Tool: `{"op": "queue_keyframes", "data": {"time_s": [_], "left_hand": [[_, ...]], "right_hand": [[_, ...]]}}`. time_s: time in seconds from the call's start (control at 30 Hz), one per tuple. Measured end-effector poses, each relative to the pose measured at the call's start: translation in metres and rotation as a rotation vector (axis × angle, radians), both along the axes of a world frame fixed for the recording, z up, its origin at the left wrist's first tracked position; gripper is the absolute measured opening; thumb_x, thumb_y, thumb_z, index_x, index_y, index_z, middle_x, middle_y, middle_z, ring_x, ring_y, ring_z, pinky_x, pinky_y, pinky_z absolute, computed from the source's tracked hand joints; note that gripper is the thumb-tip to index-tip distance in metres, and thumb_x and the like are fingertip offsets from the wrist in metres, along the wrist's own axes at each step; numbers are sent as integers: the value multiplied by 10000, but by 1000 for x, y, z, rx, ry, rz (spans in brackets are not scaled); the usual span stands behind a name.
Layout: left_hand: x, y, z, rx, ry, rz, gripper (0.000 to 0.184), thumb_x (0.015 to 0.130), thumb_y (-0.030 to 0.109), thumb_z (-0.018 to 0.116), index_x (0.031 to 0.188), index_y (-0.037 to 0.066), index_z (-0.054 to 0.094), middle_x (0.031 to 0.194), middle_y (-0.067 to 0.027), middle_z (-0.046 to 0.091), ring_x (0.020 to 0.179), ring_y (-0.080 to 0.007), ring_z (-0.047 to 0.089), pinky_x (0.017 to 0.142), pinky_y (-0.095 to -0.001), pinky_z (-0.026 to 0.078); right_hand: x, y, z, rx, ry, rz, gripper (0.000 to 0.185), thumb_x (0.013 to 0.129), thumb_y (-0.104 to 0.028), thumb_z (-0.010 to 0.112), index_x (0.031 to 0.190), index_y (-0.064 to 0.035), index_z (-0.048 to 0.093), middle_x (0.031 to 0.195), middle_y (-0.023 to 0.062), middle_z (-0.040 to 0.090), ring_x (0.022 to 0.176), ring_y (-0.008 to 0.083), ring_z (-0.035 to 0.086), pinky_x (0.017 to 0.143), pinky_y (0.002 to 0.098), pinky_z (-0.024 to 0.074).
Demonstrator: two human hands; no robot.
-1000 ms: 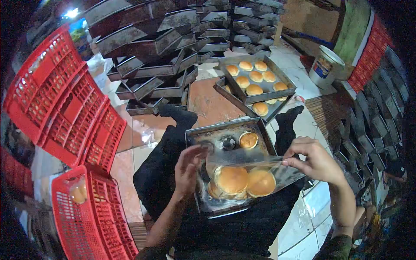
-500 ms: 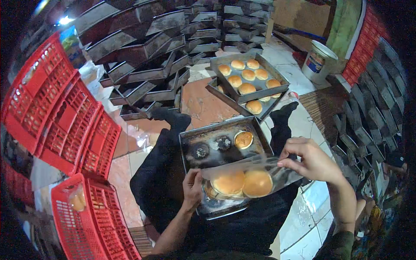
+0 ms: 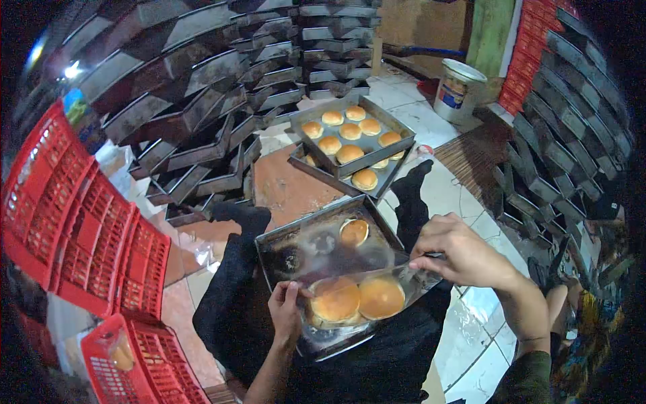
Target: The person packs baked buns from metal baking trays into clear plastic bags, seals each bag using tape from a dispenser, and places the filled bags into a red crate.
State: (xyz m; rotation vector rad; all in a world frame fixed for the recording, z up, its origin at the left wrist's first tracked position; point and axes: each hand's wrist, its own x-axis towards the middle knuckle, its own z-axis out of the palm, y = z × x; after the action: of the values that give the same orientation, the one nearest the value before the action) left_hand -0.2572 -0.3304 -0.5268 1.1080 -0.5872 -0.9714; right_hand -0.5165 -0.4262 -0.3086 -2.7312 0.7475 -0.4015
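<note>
Left hand [image 3: 285, 311] and right hand [image 3: 464, 256] each pinch a clear plastic bag [image 3: 398, 269], the left at one end with thumb and fingertips drawn together, the right gripping the film at the other. The bag lies over the near part of a worn baking tray [image 3: 279, 241] at the person's lap. Thin and glossy, it shows two round buns [image 3: 381, 299] side by side, smooth and golden brown on top; there may be more beneath them, but glare on the film makes that hard to tell. Farther up the same tray sits a loose bun [image 3: 354, 232], near dark, round marks on the metal. Raised rims surround it, and the black-clad legs [image 3: 235, 296] flank the tray. Just past it, an upper tray [image 3: 377, 157] of buns sits askew on a lower tray [image 3: 385, 180], also holding buns. Red crates [image 3: 101, 215] crowd the left side, empty trays [image 3: 195, 148] rise in stacks behind, more trays [image 3: 558, 161] stand on the right, and a white bucket [image 3: 459, 91] stands beyond the bun trays.
</note>
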Motion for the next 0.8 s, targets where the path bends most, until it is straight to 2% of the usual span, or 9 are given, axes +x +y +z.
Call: {"op": "queue_keyframes", "data": {"time_s": [0.07, 0.17, 0.23, 0.3, 0.4, 0.5, 0.63, 0.7, 0.8], "left_hand": [[-1, -4, 4, 3, 16, -15, 127, 887, 137, 512, 898, 11, 512, 790, -80, 592, 710, -112, 537, 668, -272, 439], [-4, 5, 3, -10, -348, 371, 158, 877, 143, 524, 934, -2, 500, 962, -124, 564, 836, -144, 529, 757, -294, 426], [-7, 27, 4, -275, -565, 285, 325, 822, 178, 595, 1051, -25, 487, 1114, -170, 489, 987, -237, 496, 882, -349, 385], [-27, 39, 33, -249, -1207, 58, 602, 746, 262, 676, 1204, -25, 411, 1178, -209, 456, 1091, -350, 449, 972, -418, 326], [-42, 22, 41, -278, -1305, -126, 858, 673, 365, 721, 1310, -17, 294, 1273, -246, 381, 1200, -396, 359, 1021, -479, 254], [-39, -4, 55, -191, -1262, -409, 918, 667, 422, 712, 1331, -14, 251, 1307, -262, 355, 1242, -371, 333, 1032, -516, 214], [-42, -23, 68, -94, -964, -703, 857, 711, 441, 682, 1338, 16, 282, 1209, -236, 480, 1104, -377, 488, 949, -428, 369], [-41, -34, 69, -162, -1082, -686, 770, 739, 415, 666, 1306, 5, 343, 1167, -237, 514, 1053, -375, 526, 893, -374, 420], [-45, -46, 86, 25, -777, -950, 447, 825, 306, 572, 1152, 3, 533, 1066, -192, 598, 992, -266, 587, 860, -322, 432]], "right_hand": [[0, 3, -3, -22, -17, -5, 137, 765, -195, 640, 760, -64, 603, 707, 75, 545, 758, 259, 526, 719, 368, 377], [-2, 3, -2, -28, -19, -22, 166, 784, -219, 621, 782, -56, 588, 717, 78, 541, 780, 264, 526, 722, 375, 374], [-2, 2, -3, -14, 0, 13, 170, 782, -222, 622, 782, -56, 584, 719, 77, 538, 785, 260, 525, 725, 373, 371], [-1, 3, -3, -20, -1, 23, 171, 783, -222, 621, 779, -55, 581, 729, 76, 539, 791, 258, 523, 729, 372, 369], [-1, 6, -1, -49, 9, 54, 171, 785, -221, 617, 778, -55, 577, 745, 73, 539, 801, 255, 520, 737, 370, 366], [0, 6, -1, -80, -4, 86, 168, 787, -220, 613, 782, -56, 574, 753, 69, 537, 811, 252, 515, 744, 369, 364], [3, 4, -4, -142, -22, 112, 170, 785, -225, 603, 782, -58, 571, 755, 69, 536, 829, 248, 512, 748, 373, 361], [4, 3, 0, -131, 25, 103, 172, 784, -228, 598, 775, -59, 567, 760, 71, 538, 836, 247, 512, 748, 375, 360], [8, -2, 0, -140, 68, 103, 174, 783, -233, 589, 762, -63, 562, 774, 77, 543, 845, 249, 513, 750, 377, 360]]}}
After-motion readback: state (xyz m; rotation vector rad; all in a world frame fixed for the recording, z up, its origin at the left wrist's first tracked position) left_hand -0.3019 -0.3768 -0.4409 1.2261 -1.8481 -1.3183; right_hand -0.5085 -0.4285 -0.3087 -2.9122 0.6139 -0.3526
